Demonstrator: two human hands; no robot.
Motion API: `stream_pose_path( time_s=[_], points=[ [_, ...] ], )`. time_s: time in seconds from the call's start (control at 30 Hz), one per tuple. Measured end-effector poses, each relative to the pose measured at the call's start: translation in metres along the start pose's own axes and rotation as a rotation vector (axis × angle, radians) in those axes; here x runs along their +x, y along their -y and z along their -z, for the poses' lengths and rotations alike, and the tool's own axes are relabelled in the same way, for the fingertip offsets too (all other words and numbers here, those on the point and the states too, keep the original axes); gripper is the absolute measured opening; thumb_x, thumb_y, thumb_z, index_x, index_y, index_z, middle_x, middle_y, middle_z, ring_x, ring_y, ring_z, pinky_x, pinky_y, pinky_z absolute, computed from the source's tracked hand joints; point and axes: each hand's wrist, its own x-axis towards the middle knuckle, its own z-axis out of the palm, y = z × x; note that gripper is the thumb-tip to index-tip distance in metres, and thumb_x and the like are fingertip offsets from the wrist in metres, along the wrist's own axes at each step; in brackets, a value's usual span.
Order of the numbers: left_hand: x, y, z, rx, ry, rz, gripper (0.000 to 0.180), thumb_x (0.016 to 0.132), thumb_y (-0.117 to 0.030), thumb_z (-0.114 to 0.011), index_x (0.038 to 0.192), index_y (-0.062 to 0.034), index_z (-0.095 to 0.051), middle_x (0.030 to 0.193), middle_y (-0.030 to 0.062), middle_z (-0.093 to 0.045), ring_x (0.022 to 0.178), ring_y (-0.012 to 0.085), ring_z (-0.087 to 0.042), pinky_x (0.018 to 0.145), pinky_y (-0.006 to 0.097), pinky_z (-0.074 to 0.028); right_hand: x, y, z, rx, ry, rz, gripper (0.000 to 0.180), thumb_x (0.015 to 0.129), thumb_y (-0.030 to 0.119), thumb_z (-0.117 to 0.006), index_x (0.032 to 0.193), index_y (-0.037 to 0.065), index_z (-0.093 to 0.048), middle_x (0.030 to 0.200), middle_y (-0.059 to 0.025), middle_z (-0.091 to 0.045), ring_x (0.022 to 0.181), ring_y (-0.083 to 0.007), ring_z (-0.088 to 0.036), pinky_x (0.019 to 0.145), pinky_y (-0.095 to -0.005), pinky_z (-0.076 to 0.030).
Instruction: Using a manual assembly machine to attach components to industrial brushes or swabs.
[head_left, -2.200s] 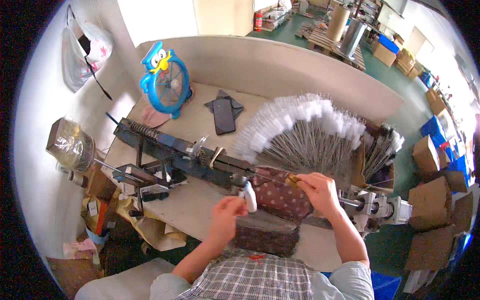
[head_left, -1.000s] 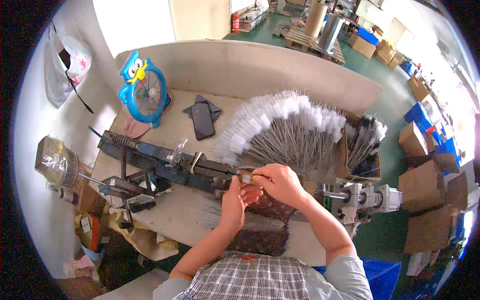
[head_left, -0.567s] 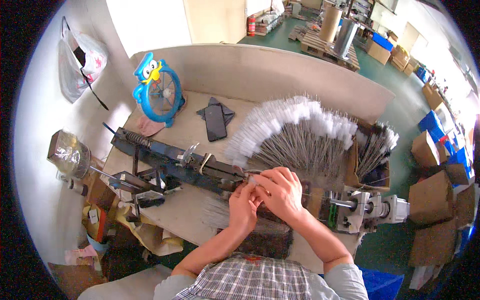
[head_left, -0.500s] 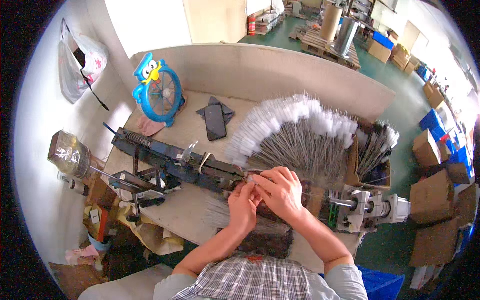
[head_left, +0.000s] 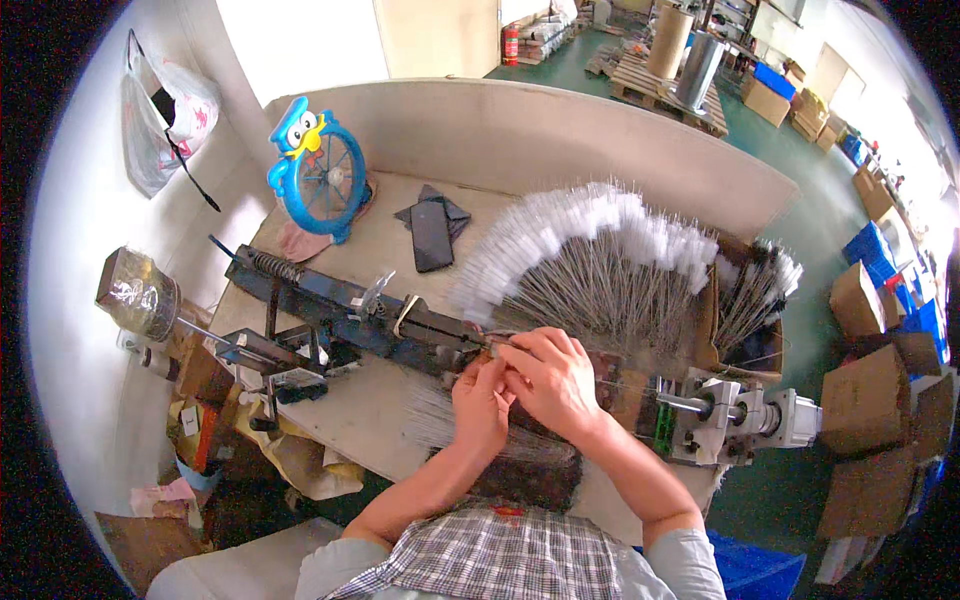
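Note:
At the right end of a long dark metal machine (head_left: 345,308), both hands meet with fingers pinched together. My left hand (head_left: 480,408) is closed just below the machine's end, and my right hand (head_left: 552,382) presses its fingertips in from the right. What they hold between them is small and mostly hidden by the fingers. Behind the hands, a fan-shaped heap of thin wire brushes (head_left: 590,235) lies with white bristle ends pointing away. More thin wires (head_left: 428,412) lie by my left wrist.
A metal spindle with a motor (head_left: 740,418) stands on the table's right side, near a cardboard box (head_left: 745,358) of brushes. Toward the back are a black phone (head_left: 432,238) and a blue toy-shaped fan (head_left: 328,185). A low board (head_left: 560,115) edges the table's far side.
My hands stay pinched together at the machine's end, with the fingers slightly shifted. The whole view has moved a little. Nothing is visibly let go.

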Motion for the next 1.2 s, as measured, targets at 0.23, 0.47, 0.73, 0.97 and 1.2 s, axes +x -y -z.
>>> stream_pose_path(
  time_s=[0.23, 0.47, 0.73, 0.97, 1.2],
  points=[
    [-0.002, -0.004, -0.010, -0.045, -0.024, 0.086, 0.019, 0.090, -0.024, -0.046, 0.092, -0.0076, -0.056, 0.091, 0.0021, -0.059, 0.084, 0.0123, -0.056, 0.077, 0.025, -0.044, 0.005, -0.002, 0.002, 0.063, 0.007, -0.008, 0.026, 0.064, 0.014, -0.070, 0.089, 0.012, -0.066, 0.092, -0.0014, -0.062, 0.086, -0.0220, -0.058, 0.074, -0.0341, -0.047],
    [-0.003, -0.002, -0.003, -0.155, 0.010, 0.090, 0.020, 0.091, -0.025, -0.045, 0.092, -0.0077, -0.056, 0.087, 0.0033, -0.061, 0.083, 0.0140, -0.057, 0.079, 0.028, -0.045, 0.006, 0.004, -0.007, -0.002, -0.037, -0.041, 0.030, 0.065, 0.021, -0.070, 0.093, 0.011, -0.065, 0.094, -0.0010, -0.061, 0.088, -0.0213, -0.057, 0.074, -0.0349, -0.045],
    [0.001, 0.002, -0.004, -0.170, -0.047, 0.096, 0.017, 0.089, -0.018, -0.049, 0.088, -0.0024, -0.057, 0.088, 0.0066, -0.061, 0.080, 0.0162, -0.059, 0.073, 0.029, -0.047, -0.004, 0.004, 0.008, -0.080, -0.042, -0.074, 0.025, 0.066, 0.022, -0.072, 0.089, 0.012, -0.068, 0.092, -0.0018, -0.062, 0.084, -0.0205, -0.058, 0.072, -0.0337, -0.046],
    [0.001, -0.001, -0.015, -0.135, -0.074, 0.035, 0.012, 0.087, -0.014, -0.051, 0.087, -0.0037, -0.057, 0.083, 0.0050, -0.060, 0.076, 0.0149, -0.059, 0.070, 0.029, -0.048, -0.001, -0.001, 0.006, -0.058, -0.013, -0.050, 0.024, 0.066, 0.021, -0.071, 0.088, 0.013, -0.068, 0.093, -0.0009, -0.063, 0.086, -0.0203, -0.058, 0.073, -0.0344, -0.046],
    [0.000, 0.004, 0.000, -0.216, -0.010, 0.010, 0.013, 0.089, -0.016, -0.049, 0.084, -0.0065, -0.057, 0.081, 0.0038, -0.060, 0.075, 0.0125, -0.057, 0.071, 0.027, -0.047, 0.001, 0.007, -0.003, 0.003, -0.047, -0.087, 0.031, 0.068, 0.020, -0.068, 0.098, 0.013, -0.065, 0.095, -0.0005, -0.062, 0.088, -0.0207, -0.057, 0.076, -0.0352, -0.045]
  ],
)
